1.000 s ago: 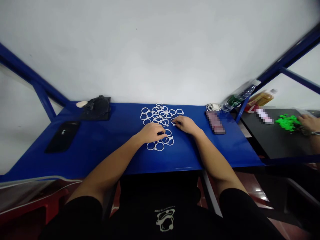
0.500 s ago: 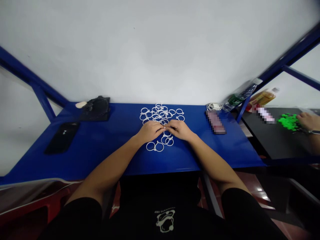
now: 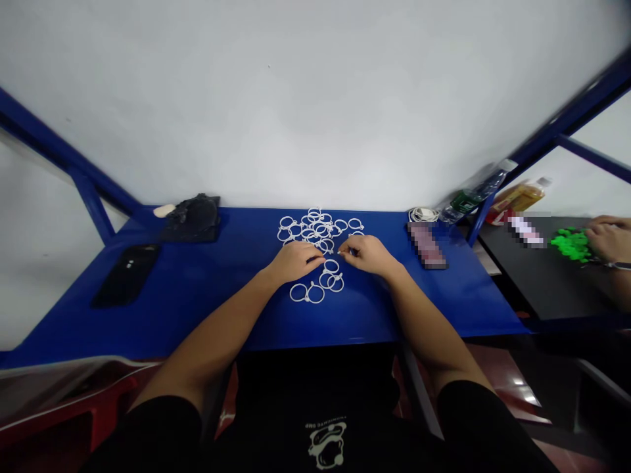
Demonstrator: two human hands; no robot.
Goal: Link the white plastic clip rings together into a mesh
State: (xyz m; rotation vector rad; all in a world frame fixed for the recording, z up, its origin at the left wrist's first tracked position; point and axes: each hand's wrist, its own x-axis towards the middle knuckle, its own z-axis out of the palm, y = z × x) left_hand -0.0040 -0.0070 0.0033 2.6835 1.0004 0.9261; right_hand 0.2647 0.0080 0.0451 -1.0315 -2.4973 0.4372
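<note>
Several white plastic rings with small eyelets lie heaped on the blue table (image 3: 221,276); the ring pile (image 3: 320,227) is just beyond my hands. Nearer to me are some looser rings (image 3: 306,299), a few overlapping. My left hand (image 3: 296,261), left of the rings, has its fingers curled and thumb close to the forefinger; what they hold, if anything, is hidden. Across a small gap, my right hand (image 3: 365,255) pinches at the fingertips, where a tiny white bit shows, too small to name.
A black phone (image 3: 125,274) and a dark plastic bag (image 3: 192,220) lie at left. On the right are a blurred-out phone-like object (image 3: 426,245), a coiled white cable (image 3: 422,214) and a bottle (image 3: 476,194). Another person's hands (image 3: 611,240) are by green pieces (image 3: 570,244) on a neighbouring table.
My hands, which met at the fingertips over the rings, have come apart, the right one moving right. The other person's second hand has come into view.
</note>
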